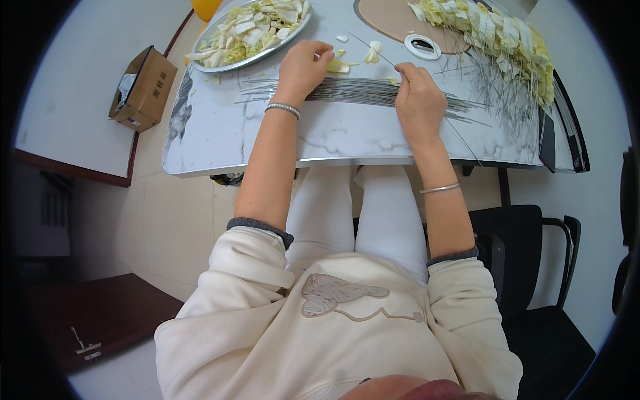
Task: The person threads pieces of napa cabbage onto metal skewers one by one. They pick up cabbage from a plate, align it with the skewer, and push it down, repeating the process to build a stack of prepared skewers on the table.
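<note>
My right hand (421, 95) pinches a thin metal skewer (371, 48). Its bare tip slants up and left, and its other end comes out below the hand toward the table's front edge. My left hand (302, 70) is raised with thumb and fingers curled close together; whether anything is between them cannot be seen. Under both hands lies a bundle of metal skewers (355, 91). Just beyond it are a loose cabbage piece (374, 52) and a yellow leaf scrap (340, 66). At the far left, a metal tray (252, 61) is heaped with cut napa cabbage (255, 32).
Skewered cabbage (500, 30) is piled at the far right, its skewers fanning toward me. A tan cutting board (382, 15) and a white ring-shaped object (422, 46) lie beyond my hands. A cardboard box (145, 90) stands left of the marble-patterned table (350, 135); a black chair (515, 255) is at right.
</note>
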A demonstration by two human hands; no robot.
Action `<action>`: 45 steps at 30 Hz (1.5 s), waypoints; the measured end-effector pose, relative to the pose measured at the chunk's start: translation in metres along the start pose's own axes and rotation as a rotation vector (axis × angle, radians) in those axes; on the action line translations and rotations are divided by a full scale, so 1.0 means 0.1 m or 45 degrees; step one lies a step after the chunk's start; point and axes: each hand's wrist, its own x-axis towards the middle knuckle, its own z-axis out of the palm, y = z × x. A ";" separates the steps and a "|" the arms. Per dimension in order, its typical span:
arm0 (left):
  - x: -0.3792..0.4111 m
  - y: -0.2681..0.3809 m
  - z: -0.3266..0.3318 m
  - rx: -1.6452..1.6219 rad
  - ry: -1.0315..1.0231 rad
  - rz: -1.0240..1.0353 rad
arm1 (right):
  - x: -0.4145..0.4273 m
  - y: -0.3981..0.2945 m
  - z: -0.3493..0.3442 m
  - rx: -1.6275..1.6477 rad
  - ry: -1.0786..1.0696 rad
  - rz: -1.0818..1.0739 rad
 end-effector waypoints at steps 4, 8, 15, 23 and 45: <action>-0.04 -0.01 0.01 0.234 -0.130 0.084 | 0.01 0.00 -0.03 0.002 -0.015 0.017; 0.01 0.00 0.02 0.067 -0.066 -0.019 | 0.01 0.00 -0.03 0.022 -0.021 0.007; 0.03 0.14 -0.01 -0.409 0.108 -0.125 | -0.01 0.00 -0.05 0.103 -0.123 -0.070; 0.05 0.14 -0.05 -0.903 0.053 -0.242 | -0.01 -0.01 -0.05 0.092 -0.169 -0.048; 0.04 0.12 -0.05 -1.105 0.070 -0.479 | -0.01 -0.02 -0.06 0.073 -0.173 -0.031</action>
